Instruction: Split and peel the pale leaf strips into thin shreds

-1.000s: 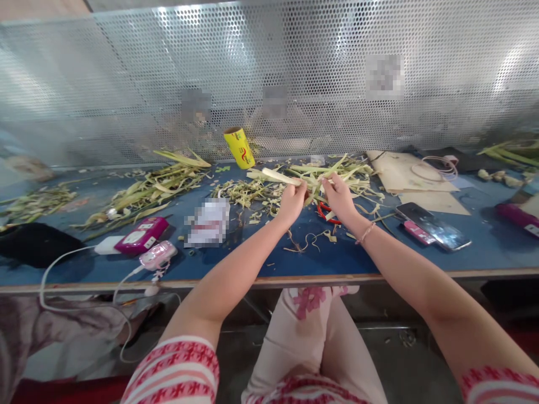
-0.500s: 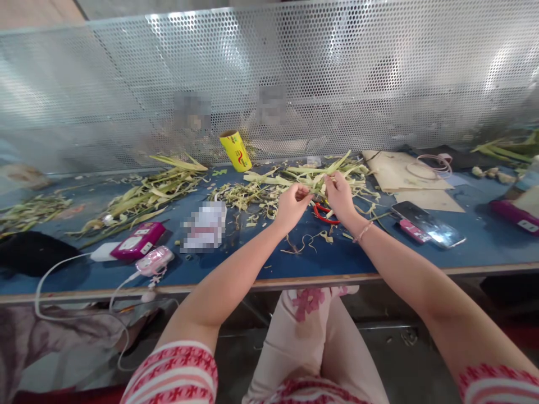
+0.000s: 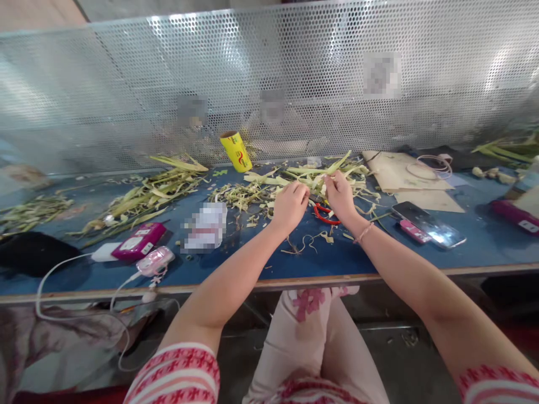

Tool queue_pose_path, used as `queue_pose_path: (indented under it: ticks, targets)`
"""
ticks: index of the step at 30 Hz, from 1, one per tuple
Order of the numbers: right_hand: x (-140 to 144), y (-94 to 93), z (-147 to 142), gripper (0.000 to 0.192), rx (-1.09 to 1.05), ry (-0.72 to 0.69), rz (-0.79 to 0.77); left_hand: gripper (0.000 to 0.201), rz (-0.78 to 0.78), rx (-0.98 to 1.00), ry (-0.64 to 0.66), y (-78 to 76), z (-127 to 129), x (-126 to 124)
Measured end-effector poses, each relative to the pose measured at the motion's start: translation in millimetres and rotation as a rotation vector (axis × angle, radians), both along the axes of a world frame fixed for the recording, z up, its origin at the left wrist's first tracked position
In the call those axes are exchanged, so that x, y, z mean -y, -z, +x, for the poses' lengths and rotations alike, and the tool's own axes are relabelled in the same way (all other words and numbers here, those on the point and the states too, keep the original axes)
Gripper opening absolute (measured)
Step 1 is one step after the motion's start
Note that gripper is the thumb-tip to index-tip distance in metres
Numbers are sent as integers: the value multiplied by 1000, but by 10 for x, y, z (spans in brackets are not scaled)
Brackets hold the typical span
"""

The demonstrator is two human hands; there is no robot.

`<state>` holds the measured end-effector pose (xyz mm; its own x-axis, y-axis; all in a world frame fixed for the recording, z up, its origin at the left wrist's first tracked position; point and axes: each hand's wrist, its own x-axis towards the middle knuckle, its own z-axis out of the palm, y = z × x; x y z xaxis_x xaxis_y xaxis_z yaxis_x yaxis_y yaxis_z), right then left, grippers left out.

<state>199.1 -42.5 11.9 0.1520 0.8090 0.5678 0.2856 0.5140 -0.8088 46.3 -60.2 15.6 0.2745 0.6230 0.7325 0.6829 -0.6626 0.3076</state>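
Note:
Both my hands are over a heap of pale green leaf strips [image 3: 311,171] at the middle of the blue table. My left hand [image 3: 290,207] is closed, its fingers curled together at the near side of the heap; what lies in them is hidden. Close to its right, my right hand [image 3: 339,195] pinches a pale green leaf strip, most of which is hidden by the fingers and the heap. Red-handled scissors [image 3: 325,214] lie between and just below the hands, partly covered by the right hand. Shredded plant bits [image 3: 240,196] spread out to the left.
Left are a second leaf pile [image 3: 155,191], a yellow tube [image 3: 236,152], a pixelated packet [image 3: 206,227], a magenta box [image 3: 140,241] and a pink cased gadget [image 3: 155,261] with cables. Right are a phone [image 3: 429,224] and brown card [image 3: 404,174]. A perforated metal screen [image 3: 315,67] stands behind.
My left hand has turned so its back faces up more, its fingers curling further over the heap. My right hand stays almost in place.

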Motion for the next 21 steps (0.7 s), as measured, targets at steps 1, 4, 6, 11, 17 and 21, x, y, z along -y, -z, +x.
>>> queue_pose_path:
  ticks: [1,4,6,11,17,21]
  targets:
    - [-2,2,1,25,-2,0,1,12,8,-25,1,-6,-5,6]
    - [-5,2,5,27,-5,9,10,13,-14,-51,9,-11,7,35]
    - [-5,-3,10,27,-8,10,21,12,-67,-26,37,5,36,53]
    - [-11,-7,26,29,-35,4,14,9,-407,340,213,67,131,38]
    - [4,4,1,30,-65,-74,-1,33,-1083,1001,340,17,162,-45]
    - [28,12,-38,29,-38,-111,9,50,-1173,1033,416,47,187,-77]
